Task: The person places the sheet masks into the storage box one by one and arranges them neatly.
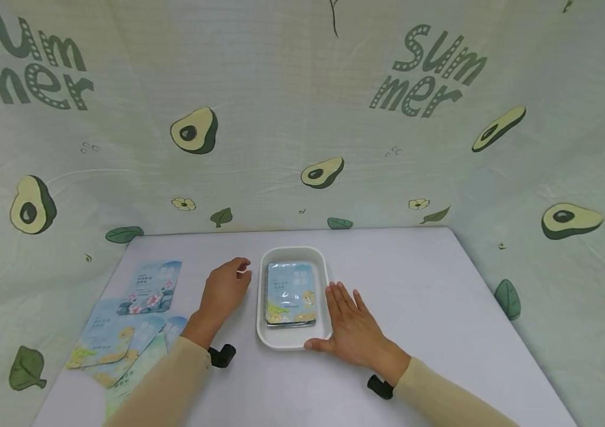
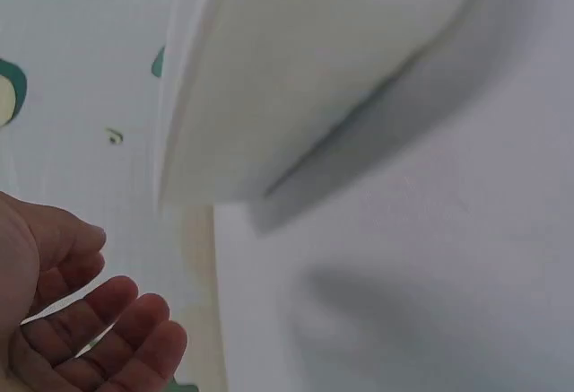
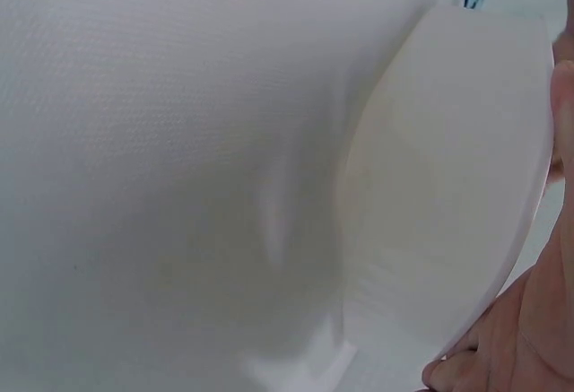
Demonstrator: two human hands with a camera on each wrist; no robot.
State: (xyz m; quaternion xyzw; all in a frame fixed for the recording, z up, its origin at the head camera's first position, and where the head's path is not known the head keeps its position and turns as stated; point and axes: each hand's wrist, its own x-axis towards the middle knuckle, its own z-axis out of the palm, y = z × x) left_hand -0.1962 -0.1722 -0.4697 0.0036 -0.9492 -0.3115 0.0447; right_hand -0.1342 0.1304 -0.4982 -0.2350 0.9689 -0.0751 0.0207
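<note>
A white tray [image 1: 287, 338] sits on the table with a stack of blue sachets [image 1: 287, 290] inside, the top one printed with a yellow and green picture. My left hand [image 1: 226, 292] hovers beside the tray's left rim, fingers loosely bent and holding nothing. In the left wrist view that hand [image 2: 85, 320] shows apart from the tray's outer wall [image 2: 305, 69]. My right hand [image 1: 354, 332] lies along the right rim with straight fingers, its thumb stretched to the near right corner. The right wrist view has the tray's side wall [image 3: 439, 186] beside this hand [image 3: 529, 320].
On the table's left lie loose sachets: a blue one with pink flowers [image 1: 150, 287], a blue and yellow one [image 1: 102, 335], and a green one [image 1: 134, 376] partly under my left sleeve. A patterned cloth [image 1: 260, 196] hangs behind the white table [image 1: 420, 284].
</note>
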